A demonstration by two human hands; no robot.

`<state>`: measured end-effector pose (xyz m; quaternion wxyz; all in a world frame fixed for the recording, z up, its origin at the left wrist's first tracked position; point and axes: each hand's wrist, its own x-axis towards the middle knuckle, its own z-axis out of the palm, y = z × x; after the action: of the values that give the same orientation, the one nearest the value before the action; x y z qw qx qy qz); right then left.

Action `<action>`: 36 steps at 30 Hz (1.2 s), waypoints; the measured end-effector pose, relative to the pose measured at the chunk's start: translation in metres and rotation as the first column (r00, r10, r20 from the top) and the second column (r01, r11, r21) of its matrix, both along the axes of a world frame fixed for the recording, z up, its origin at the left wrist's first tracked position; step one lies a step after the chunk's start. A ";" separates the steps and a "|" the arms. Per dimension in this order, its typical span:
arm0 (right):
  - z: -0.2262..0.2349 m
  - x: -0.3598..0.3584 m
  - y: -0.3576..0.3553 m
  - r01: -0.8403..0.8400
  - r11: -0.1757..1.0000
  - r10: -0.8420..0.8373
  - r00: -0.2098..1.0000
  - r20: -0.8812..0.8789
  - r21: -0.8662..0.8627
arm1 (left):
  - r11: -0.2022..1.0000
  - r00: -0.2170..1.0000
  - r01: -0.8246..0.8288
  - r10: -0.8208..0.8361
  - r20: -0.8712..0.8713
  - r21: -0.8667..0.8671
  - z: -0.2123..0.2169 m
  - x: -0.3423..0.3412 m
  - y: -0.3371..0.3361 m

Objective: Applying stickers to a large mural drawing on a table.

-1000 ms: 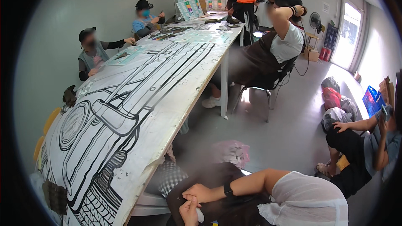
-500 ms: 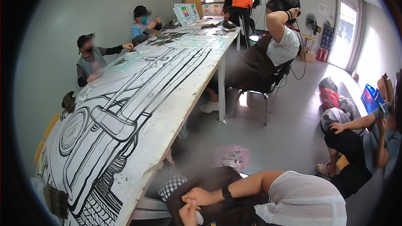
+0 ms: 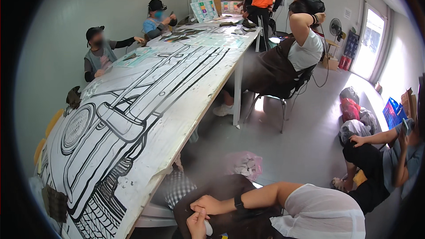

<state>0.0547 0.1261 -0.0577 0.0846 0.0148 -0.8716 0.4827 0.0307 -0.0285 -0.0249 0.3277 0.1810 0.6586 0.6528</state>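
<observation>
My right hand point(image 3: 208, 204), with a black band point(image 3: 239, 202) at its wrist, is closed in front of my lap. Just below it is my left hand point(image 3: 195, 226), whose raised thumb touches the right hand's fingers. A small white thing point(image 3: 208, 228) shows beside the left palm; its kind is unclear. Whatever lies between the fingers is hidden. Dark brown cloth point(image 3: 230, 190) covers my lap under both hands. Black-and-white checked fabric point(image 3: 179, 188) hangs to the left, by the table edge.
The long table point(image 3: 166, 146) carries a large black line drawing. Dark cloth pieces point(image 3: 56, 203) lie at its near left end. Co-workers sit along both sides, and others stand at the far end. A pink bag of pale pieces point(image 3: 246, 165) rests on the floor. Another person point(image 3: 389, 163) sits at right.
The whole view has shifted slightly. At the table's far left side, a co-worker's hand has risen toward their head. My two hands stay together in almost the same pose.
</observation>
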 end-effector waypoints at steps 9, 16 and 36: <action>0.008 -0.002 -0.005 0.070 0.997 -0.069 0.997 0.027 -0.025 | 0.995 0.992 -0.095 0.094 -0.082 -0.006 0.007 0.008 0.002; 0.002 -0.002 -0.001 0.033 0.997 -0.036 0.998 -0.042 -0.068 | 0.995 0.988 -0.090 0.095 -0.121 0.049 0.013 0.007 0.005; -0.019 -0.007 0.005 -0.025 0.991 0.023 1.000 -0.014 -0.133 | 0.998 0.988 -0.059 0.063 -0.140 0.037 0.010 0.005 0.007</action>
<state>0.0473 0.1309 -0.0766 0.0850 0.0226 -0.8367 0.5405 0.0354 -0.0218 -0.0147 0.2573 0.2117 0.6746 0.6587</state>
